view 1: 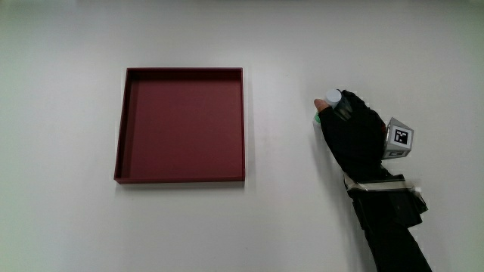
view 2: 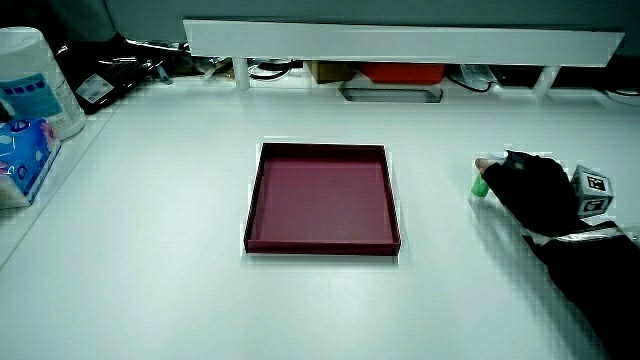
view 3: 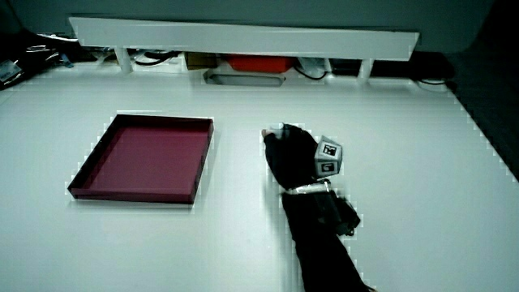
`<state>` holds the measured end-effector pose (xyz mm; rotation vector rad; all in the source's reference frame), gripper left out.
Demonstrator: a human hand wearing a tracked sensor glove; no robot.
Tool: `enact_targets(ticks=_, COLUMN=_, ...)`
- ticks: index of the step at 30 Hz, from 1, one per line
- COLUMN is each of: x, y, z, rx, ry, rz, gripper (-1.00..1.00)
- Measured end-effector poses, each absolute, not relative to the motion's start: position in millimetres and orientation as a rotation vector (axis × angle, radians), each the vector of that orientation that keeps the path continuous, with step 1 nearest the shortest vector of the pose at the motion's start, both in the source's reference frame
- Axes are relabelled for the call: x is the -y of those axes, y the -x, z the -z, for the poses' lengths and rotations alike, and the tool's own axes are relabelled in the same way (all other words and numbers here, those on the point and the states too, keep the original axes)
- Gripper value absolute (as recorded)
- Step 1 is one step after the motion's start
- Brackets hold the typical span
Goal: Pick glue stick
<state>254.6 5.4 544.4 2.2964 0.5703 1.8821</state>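
Note:
The glue stick (view 1: 330,97), with a white cap and a green body (view 2: 481,186), lies on the white table beside the dark red tray (view 1: 243,128). The gloved hand (view 1: 352,132) rests over it with the fingers curled around its body, so only the cap end and a strip of green show. In both side views the hand (view 2: 535,185) (view 3: 292,154) sits low on the table, about level with the tray (view 2: 322,243) (view 3: 130,193). In a side view the glue stick (view 3: 267,133) is barely visible at the fingertips. The patterned cube (view 1: 399,137) sits on the back of the hand.
The tray holds nothing. A low white partition (view 2: 400,40) runs along the table's edge farthest from the person, with a red item (view 2: 400,72) and a grey holder (view 2: 390,93) under it. A wipes canister (view 2: 30,90) and a blue packet (view 2: 20,155) stand at the table's side edge.

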Motion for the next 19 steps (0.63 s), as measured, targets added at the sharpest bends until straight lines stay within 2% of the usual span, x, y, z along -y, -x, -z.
enact_targets(ticks=9, x=5, y=-240, z=-515, rx=-0.386, ry=-2.371, rz=-1.841, gripper=1.00)
enact_targets(ticks=19, x=23, y=-193, z=-474, rx=-0.105, ry=-2.324, rz=-1.907, gripper=1.00)
